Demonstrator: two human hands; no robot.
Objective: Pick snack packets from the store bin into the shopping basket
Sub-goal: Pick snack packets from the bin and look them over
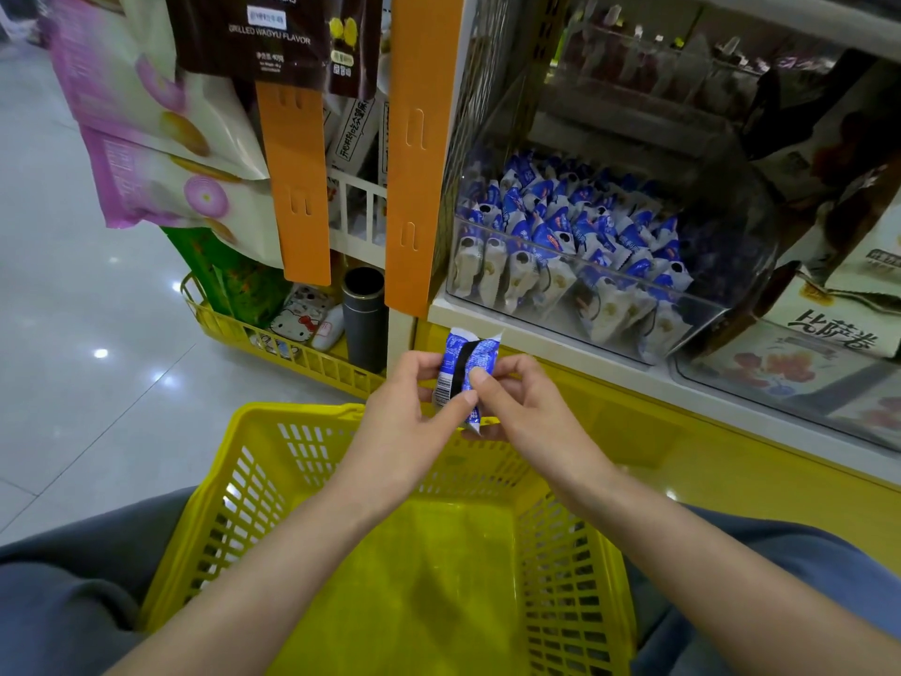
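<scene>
Snack packet, blue and white with a dark strip down its middle, was held upright between both hands, just above the far rim of the yellow shopping basket and near of the shelf edge. The left hand pinched its left side, thumb across the front and fingers curled behind. The right hand pinched the right side in the same way. The printed back with its barcode was turned towards the person, so the two-handed hold looked meant for reading or checking it rather than for carrying.

The basket sat close against the person's legs, directly under the hands, probably so that a released packet would drop straight in. No packet could be seen on the part of its floor that showed, so the picking seemed barely begun.

Far and to the right, the clear store bin stood on the shelf with its open top tilted towards the aisle, which left the heap of matching packets within easy reach.
</scene>
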